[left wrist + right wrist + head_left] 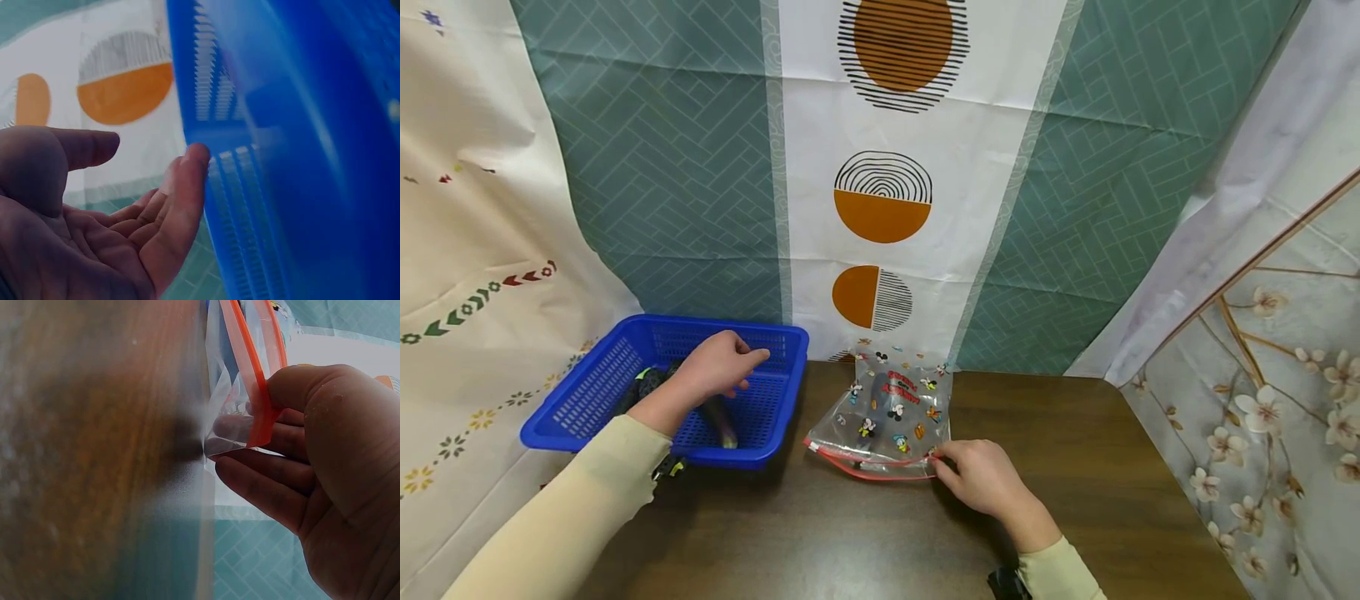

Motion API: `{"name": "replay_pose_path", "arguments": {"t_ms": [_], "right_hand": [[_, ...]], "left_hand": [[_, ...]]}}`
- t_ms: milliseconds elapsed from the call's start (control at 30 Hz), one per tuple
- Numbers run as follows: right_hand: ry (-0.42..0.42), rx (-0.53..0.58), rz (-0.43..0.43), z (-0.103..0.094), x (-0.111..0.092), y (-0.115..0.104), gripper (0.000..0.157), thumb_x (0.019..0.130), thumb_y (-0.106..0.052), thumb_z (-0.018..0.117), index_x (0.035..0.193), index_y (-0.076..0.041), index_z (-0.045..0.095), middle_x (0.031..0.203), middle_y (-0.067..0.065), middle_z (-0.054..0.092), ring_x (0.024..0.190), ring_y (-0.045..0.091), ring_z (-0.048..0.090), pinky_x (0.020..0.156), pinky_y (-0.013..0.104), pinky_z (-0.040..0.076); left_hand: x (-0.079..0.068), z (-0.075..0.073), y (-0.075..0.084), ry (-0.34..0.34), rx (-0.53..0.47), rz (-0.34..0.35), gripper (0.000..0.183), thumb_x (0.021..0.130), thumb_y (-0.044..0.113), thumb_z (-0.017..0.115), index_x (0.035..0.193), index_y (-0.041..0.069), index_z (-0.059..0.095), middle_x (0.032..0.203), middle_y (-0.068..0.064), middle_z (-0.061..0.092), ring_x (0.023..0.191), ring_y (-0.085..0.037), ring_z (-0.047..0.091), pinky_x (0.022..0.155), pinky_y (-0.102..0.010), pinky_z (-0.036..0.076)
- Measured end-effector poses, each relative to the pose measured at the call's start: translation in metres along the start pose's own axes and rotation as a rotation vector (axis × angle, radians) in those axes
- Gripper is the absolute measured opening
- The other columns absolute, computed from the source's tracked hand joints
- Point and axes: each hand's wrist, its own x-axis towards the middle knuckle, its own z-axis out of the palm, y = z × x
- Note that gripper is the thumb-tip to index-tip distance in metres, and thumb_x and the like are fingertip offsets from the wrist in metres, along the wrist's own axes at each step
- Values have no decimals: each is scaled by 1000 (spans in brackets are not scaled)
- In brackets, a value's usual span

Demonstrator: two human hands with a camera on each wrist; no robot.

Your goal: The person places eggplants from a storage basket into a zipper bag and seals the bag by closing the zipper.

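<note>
A clear zip bag (880,429) with cartoon prints and a red zip strip lies on the table, its mouth toward me. A greyish elongated shape shows faintly through the plastic. My right hand (983,477) pinches the right corner of the zip strip between thumb and fingers; the right wrist view shows this red corner (261,428) up close. Over the blue plastic basket (778,417), my left hand (718,364) hovers with loosely bent fingers and holds nothing. Inside the basket are a long dark vegetable (722,423) with a pale tip and dark items (647,382), partly hidden by my left forearm.
The brown wooden table (1037,417) extends right of the bag and in front of it. A patterned cloth (880,250) hangs directly behind the table. Other printed cloths hang at the left (467,250) and right (1285,400).
</note>
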Motion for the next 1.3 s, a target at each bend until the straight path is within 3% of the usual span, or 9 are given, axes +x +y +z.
{"name": "replay_pose_path", "arguments": {"t_ms": [167,267,467,600,867,1033,1300], "right_hand": [[6,-1,-7,0,0,0,5,98,-17,82,95,-20,82,85,-10,78,70,9,71,65,39,61],[8,2,-5,0,-1,0,5,98,-17,82,95,-20,82,85,-10,78,70,9,71,65,39,61],[2,5,-2,-1,-1,1,5,98,-17,82,95,-20,82,84,-10,77,70,9,70,65,39,60],[0,8,-1,-2,0,0,5,98,-17,83,94,-20,82,84,-10,77,69,8,70,64,39,60],[9,3,-13,-1,0,0,5,98,-16,83,95,-20,83,85,-9,78,70,9,71,64,39,60],[19,2,-16,0,-1,1,5,97,-16,83,94,-20,83,84,-10,78,70,9,71,63,38,60],[13,2,-14,-2,0,0,5,97,-16,83,94,-20,82,84,-10,78,70,9,71,63,38,60]], "left_hand": [[4,-5,-10,-28,116,-53,45,113,41,62,85,6,62,82,-15,75,69,-25,74,69,-45,67],[5,-7,-12,-52,166,-79,45,112,40,62,81,8,58,80,-15,73,70,-26,74,66,-44,67],[7,-9,-11,-126,306,-142,42,111,40,62,97,1,62,81,-16,71,65,-27,74,64,-43,66],[7,-10,-11,-172,348,-165,43,111,38,63,112,-5,65,86,-18,71,70,-29,74,64,-43,66],[12,-3,-22,-188,445,-168,34,107,36,62,90,6,64,81,-14,69,58,-26,67,54,-38,57],[14,2,-27,-179,486,-163,31,105,34,61,93,6,67,89,-13,68,60,-28,67,56,-41,57],[14,3,-30,-175,537,-185,35,106,34,62,101,2,73,95,-15,70,72,-31,71,69,-51,61]]}}
